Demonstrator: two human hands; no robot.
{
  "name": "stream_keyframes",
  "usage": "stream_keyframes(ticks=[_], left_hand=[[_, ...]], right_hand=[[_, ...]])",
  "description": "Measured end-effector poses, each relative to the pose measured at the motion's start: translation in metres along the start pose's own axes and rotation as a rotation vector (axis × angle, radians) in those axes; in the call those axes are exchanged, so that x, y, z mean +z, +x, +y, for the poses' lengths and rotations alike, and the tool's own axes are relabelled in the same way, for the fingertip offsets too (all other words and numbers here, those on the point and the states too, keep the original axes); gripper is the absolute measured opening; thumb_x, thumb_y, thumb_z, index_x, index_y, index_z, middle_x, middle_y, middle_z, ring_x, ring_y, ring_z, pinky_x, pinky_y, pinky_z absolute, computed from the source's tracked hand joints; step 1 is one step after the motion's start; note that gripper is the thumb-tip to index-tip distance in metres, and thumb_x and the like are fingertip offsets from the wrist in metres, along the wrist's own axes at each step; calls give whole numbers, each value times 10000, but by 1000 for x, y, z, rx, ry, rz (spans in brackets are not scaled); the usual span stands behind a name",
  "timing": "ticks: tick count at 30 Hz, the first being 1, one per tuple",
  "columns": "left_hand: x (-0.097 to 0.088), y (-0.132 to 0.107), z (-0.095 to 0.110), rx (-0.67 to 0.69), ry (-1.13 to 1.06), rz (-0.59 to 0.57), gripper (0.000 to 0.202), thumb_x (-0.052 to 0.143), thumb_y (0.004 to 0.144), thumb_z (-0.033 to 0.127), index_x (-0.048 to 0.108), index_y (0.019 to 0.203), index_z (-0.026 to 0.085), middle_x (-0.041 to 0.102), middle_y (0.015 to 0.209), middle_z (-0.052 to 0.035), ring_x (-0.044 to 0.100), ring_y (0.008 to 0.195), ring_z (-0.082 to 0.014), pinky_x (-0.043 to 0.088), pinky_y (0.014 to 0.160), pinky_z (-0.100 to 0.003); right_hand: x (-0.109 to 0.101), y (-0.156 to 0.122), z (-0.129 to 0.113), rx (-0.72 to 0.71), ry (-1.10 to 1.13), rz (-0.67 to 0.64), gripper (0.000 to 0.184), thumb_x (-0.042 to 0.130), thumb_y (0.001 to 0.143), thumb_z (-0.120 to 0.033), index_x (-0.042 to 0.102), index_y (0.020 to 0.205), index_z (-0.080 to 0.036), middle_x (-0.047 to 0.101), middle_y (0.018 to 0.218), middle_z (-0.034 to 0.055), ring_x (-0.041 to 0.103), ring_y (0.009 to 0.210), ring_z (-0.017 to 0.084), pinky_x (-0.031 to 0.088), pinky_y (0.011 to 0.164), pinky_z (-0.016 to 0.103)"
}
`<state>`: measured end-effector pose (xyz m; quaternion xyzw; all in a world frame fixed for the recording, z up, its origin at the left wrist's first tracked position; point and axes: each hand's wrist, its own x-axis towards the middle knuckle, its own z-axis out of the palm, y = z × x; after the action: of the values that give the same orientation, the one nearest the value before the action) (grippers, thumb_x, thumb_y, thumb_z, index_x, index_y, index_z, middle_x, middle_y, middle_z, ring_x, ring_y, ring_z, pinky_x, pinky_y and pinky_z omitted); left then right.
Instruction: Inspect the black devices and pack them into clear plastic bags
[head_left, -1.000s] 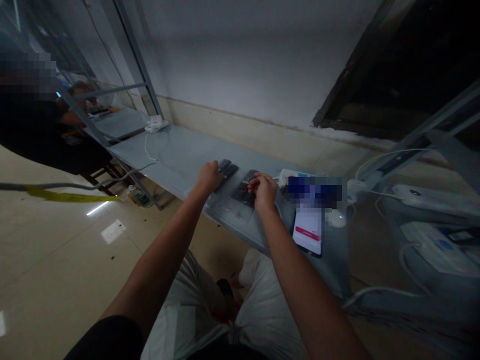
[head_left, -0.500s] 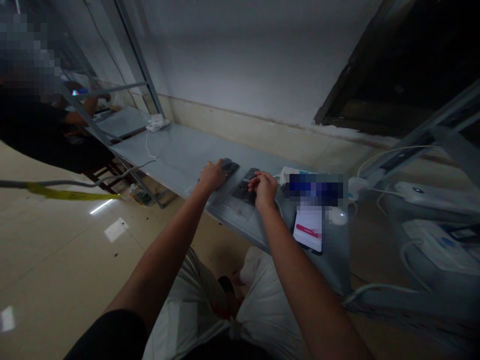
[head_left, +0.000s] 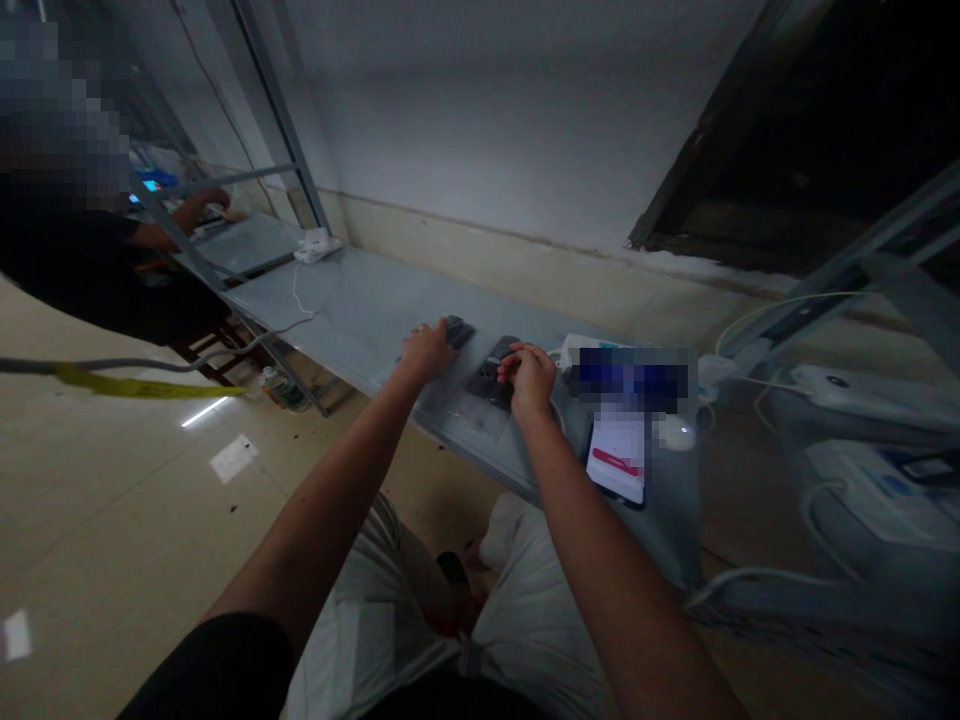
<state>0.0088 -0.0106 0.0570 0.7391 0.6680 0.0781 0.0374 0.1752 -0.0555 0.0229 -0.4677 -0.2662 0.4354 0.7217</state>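
The left hand (head_left: 424, 352) lies open on one dark device (head_left: 458, 329), and the right hand (head_left: 529, 378) curls over a second device (head_left: 489, 376), its hold unclear in the dimness; a nudge could push either off the table (head_left: 352, 300).

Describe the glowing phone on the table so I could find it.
Find the long grey table along the wall. Right of the right hand lies the phone. It alone glows white with a red band; the devices beside it are dark.
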Motion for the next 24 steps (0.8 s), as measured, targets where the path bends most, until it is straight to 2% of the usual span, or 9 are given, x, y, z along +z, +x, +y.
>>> stream_keyframes(ticks=[3, 6, 11, 17, 20, 24], left_hand=[[-2, 1, -1, -7, -11, -4, 537, 457, 930, 528, 453, 1363, 210, 593, 1266, -213, 586, 1141, -336, 465, 911, -430], [-2, 4, -2, -24, -32, -9, 453, 408, 963, 398, 458, 1371, 209, 602, 1250, -211, 612, 1104, -309, 474, 887, -404], [-1, 5, -5, -16, -46, -10, 497, 424, 941, 284, 402, 1436, 240, 608, 1233, -205, 640, 1064, -302, 488, 845, -393], [4, 2, 0, -9, -33, 9, 449, 459, 948, 375, 452, 1358, 191, 614, 1227, -209, 628, 1094, -304, 479, 873, -386], [2, 2, 3, 13, -31, 10, 415, 455, 952, 332, 461, 1338, 182, 612, 1234, -207, 613, 1113, -304, 462, 915, -407], [-7, -6, 15, 74, -28, 165, 340, 413, 955, 247, 528, 1254, 134, 586, 1258, -229, 535, 1213, -319, 379, 1041, -466]], right_hand=[[0, 0, 0, -4, -2, 5, 163, 481, 686, -199, 607, 784, -171, 585, 478, -52, 551, 375, 106, 411, 319, 179], [-1, -1, -1, -15, 6, 5, 163, 490, 681, -207, 610, 785, -170, 583, 481, -53, 546, 374, 106, 409, 319, 181], [-1, -1, -2, -29, 23, 11, 164, 497, 672, -212, 611, 780, -166, 580, 481, -52, 537, 373, 107, 410, 321, 186], [-2, -1, -1, -24, 13, 5, 156, 496, 679, -209, 606, 782, -170, 576, 482, -56, 537, 379, 99, 407, 331, 175], [-1, -2, -1, -25, 12, 7, 144, 504, 686, -217, 604, 778, -171, 575, 486, -55, 534, 377, 102, 405, 332, 181], [0, -3, -3, -29, -4, 11, 130, 512, 713, -230, 607, 785, -176, 567, 485, -56, 534, 379, 106, 400, 343, 188]])
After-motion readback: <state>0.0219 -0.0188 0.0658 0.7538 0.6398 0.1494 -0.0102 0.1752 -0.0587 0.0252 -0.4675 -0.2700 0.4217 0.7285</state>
